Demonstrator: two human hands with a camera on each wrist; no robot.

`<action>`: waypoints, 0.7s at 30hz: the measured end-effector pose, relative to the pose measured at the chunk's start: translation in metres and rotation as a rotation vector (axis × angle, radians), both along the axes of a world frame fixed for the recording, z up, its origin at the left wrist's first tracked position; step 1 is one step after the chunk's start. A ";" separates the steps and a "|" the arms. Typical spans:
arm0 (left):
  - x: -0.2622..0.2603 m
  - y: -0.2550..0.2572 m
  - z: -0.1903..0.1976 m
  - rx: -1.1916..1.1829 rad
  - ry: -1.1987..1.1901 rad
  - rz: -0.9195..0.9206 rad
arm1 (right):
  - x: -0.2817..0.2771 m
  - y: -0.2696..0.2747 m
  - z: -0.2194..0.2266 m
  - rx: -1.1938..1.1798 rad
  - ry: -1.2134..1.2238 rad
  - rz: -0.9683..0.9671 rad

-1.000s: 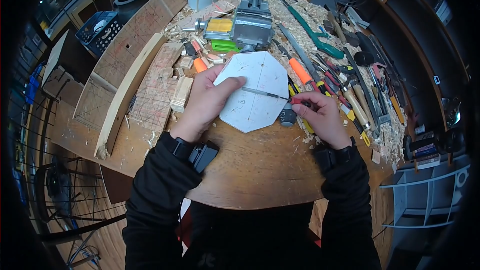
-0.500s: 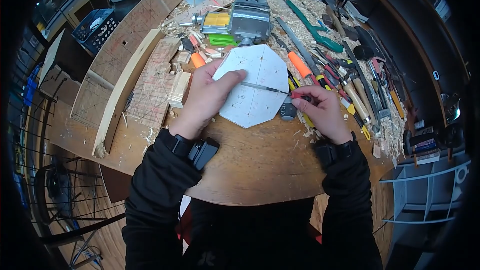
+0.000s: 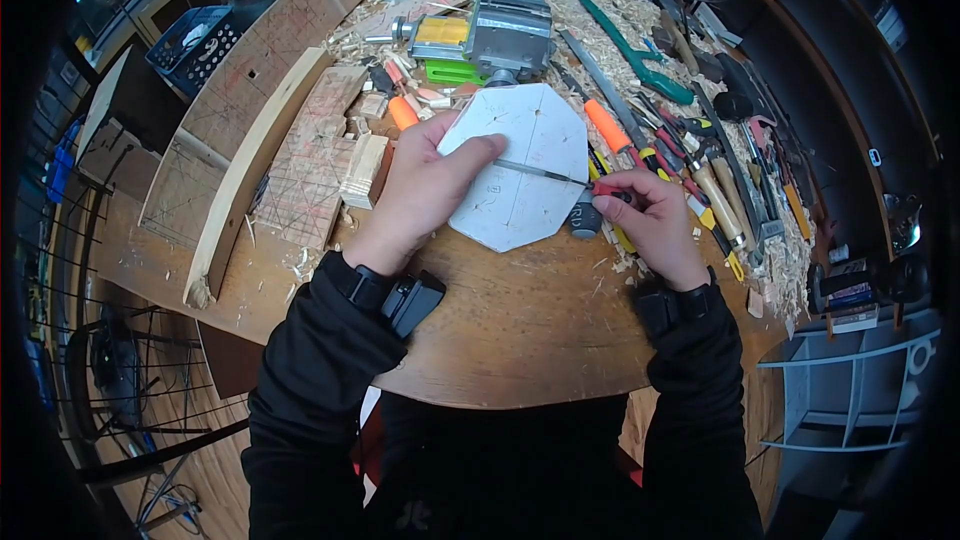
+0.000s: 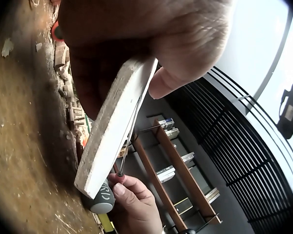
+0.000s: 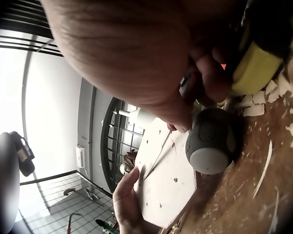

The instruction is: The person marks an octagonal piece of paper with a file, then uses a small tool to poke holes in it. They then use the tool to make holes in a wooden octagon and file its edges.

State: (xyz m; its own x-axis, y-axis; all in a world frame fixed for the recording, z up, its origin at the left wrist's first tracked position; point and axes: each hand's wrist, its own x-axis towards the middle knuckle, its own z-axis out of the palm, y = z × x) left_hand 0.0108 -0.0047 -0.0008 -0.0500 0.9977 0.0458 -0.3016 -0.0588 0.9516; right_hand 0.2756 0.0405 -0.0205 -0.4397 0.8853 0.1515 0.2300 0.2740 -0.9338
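Note:
A white octagonal board (image 3: 520, 210) with pencil lines and small marks is tilted up above the table. My left hand (image 3: 425, 185) grips its left edge, thumb on the white face; the fingers behind are hidden. In the left wrist view the board (image 4: 110, 131) shows a thick, rough edge. A thin metal tool (image 3: 545, 174) lies across the face, its tip near the left thumb. My right hand (image 3: 655, 225) pinches its red handle (image 3: 603, 190) beside the board's right edge. In the right wrist view the thin shaft (image 5: 158, 153) lies along the face.
Behind the board stands a grey vise (image 3: 510, 30). A dark grey rounded handle end (image 3: 584, 220) is beside the board's lower right. Chisels, files and a green-handled tool (image 3: 625, 50) lie among shavings at the right. Curved wooden pieces (image 3: 255, 175) stand at the left.
The board and both hands appear slightly further right in the head view, along with the table's things. Both grips stay the same, and the tool's shaft remains across the face.

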 end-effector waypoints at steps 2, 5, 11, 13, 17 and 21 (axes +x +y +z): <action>0.001 -0.001 0.002 0.003 -0.021 0.003 | -0.001 0.000 0.000 0.000 0.002 -0.002; 0.001 0.000 0.001 0.000 0.006 0.016 | 0.000 0.000 0.000 0.002 0.003 -0.002; 0.000 -0.001 0.003 -0.020 0.002 0.015 | 0.000 0.000 0.000 -0.003 0.012 0.000; 0.000 -0.001 0.002 -0.014 0.008 0.021 | 0.000 0.000 -0.001 -0.002 0.011 0.002; 0.000 0.000 0.001 -0.004 0.014 0.024 | 0.000 0.001 -0.002 -0.001 0.015 0.002; 0.000 -0.002 0.003 -0.008 0.007 0.018 | -0.001 -0.001 0.000 -0.025 0.028 0.003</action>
